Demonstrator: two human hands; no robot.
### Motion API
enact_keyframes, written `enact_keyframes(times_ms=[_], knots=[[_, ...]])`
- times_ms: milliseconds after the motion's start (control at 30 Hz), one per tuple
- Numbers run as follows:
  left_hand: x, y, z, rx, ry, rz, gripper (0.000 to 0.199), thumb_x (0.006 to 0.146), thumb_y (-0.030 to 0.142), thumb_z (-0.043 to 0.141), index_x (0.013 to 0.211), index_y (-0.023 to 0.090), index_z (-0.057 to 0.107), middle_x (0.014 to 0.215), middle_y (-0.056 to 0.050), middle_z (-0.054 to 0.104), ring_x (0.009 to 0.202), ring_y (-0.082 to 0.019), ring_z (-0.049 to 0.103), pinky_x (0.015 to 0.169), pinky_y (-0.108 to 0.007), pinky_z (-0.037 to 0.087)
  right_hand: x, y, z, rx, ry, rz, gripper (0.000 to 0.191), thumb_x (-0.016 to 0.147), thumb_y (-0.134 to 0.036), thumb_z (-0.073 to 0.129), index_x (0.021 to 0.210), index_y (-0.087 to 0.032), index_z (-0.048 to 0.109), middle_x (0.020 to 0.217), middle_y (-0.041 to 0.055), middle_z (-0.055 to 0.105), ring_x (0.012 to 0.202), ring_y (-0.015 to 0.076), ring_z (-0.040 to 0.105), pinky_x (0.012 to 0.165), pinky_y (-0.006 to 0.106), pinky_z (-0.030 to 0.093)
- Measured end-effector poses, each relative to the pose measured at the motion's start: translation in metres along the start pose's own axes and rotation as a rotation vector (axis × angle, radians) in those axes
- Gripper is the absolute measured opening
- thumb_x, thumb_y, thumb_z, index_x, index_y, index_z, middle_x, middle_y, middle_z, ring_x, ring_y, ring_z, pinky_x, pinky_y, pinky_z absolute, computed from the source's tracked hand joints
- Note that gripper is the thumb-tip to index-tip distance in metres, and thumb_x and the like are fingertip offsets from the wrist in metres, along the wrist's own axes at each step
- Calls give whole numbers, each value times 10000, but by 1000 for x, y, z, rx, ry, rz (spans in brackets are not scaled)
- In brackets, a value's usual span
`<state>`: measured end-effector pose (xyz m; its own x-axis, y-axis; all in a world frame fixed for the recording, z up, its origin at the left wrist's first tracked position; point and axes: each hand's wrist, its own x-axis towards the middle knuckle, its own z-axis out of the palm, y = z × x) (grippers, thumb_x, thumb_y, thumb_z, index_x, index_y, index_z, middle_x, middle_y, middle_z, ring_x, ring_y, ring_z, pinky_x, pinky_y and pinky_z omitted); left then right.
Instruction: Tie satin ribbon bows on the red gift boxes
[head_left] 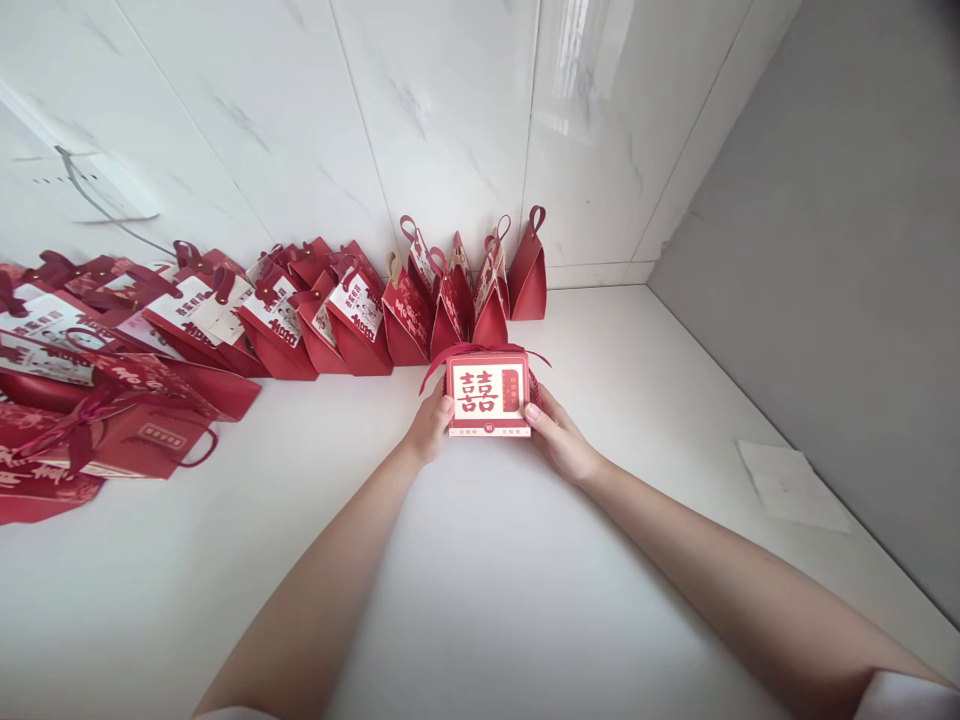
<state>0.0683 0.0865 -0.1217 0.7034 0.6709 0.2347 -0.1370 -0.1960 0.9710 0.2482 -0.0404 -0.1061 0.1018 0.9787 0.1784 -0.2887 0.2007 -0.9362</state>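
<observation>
Between my two hands is a small red and cream gift box (488, 395) with large red characters on its front and a dark red ribbon along the top. My left hand (431, 422) closes on the box's left side, and my right hand (561, 432) grips the right side with the thumb on the front corner. A twisted red cord shows by the right fingers. Just behind the box stand several red peaked gift boxes (490, 305) with ribbon loops on top. The fingers behind the box are hidden.
Many more red gift boxes (281, 325) crowd the white table (480, 600) on the left along the marble-look wall (442, 120). One box with a bow (150, 438) lies at the near left. A white paper sheet (793, 485) lies on the right, beside a grey panel (847, 230). A cable (112, 215) hangs from a wall socket.
</observation>
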Motion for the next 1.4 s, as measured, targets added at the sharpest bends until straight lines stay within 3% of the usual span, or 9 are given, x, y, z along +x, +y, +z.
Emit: enact_keyframes(times_ms=[1400], knots=[[2,-3,0,-29,17,-25,795,829,759,423,1420,227,429,1370,-105,577,1272,-343,522,1031,-455,440,0,1,0,-13,17,-1,637,885,-554,589,1439,-298,404,1501,47,450,1388,272,409,1161,480,327]])
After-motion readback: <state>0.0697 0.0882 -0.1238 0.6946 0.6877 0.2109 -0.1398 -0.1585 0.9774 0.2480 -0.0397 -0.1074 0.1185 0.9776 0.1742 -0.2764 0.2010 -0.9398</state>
